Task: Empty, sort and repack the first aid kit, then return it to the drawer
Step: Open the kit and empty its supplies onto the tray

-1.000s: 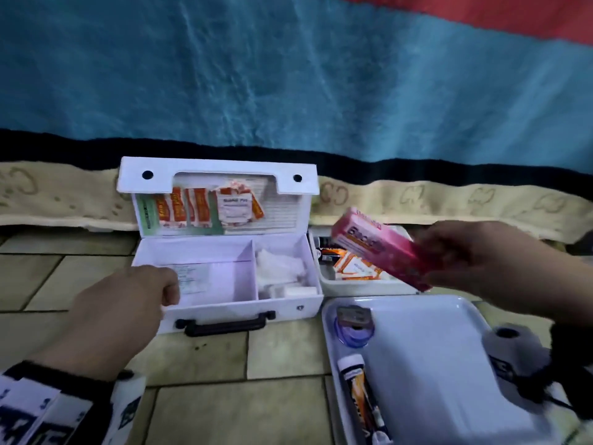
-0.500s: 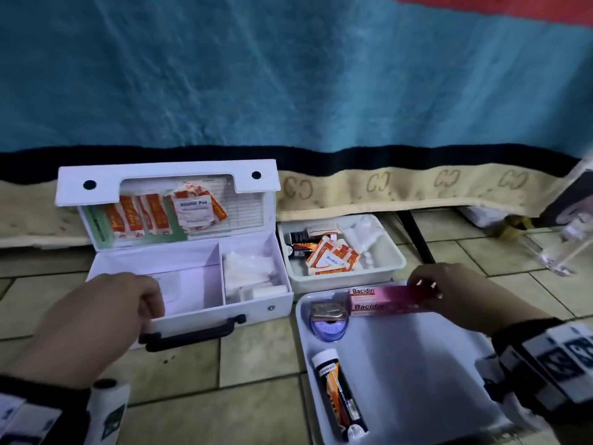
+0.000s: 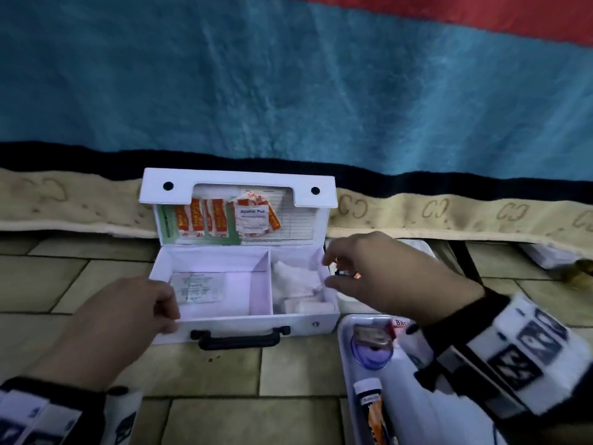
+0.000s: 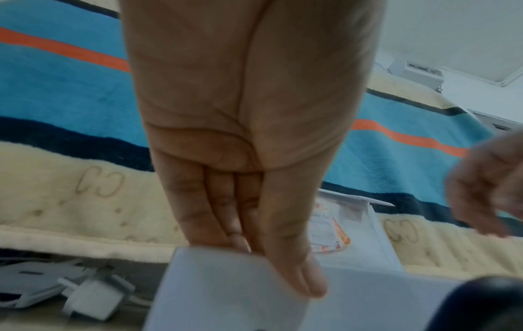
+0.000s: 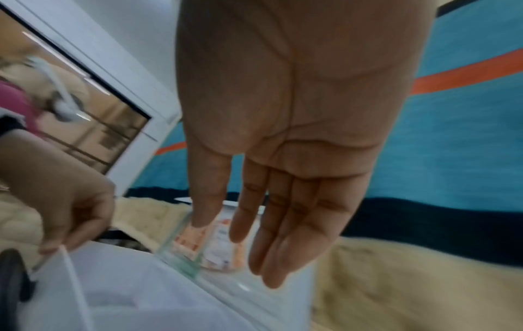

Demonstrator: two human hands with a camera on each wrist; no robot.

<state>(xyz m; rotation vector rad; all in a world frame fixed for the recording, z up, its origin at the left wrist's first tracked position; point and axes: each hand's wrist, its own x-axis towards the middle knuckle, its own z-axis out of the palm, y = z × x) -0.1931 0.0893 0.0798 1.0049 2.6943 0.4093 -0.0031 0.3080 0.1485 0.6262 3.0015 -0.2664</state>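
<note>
While the kit sat open on the tiled floor against the blanket, left hand gripped its front-left corner, thumb inside the rim. Right hand hovered at the kit's right edge, fingers loosely spread, holding nothing. Tray lay just right of the kit.

left compartment open above, gauze fills right compartment

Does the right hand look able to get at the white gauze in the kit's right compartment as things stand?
Probably yes. The right hand hovers open at the kit's right edge, the lid stands up, and nothing covers the gauze.
</note>
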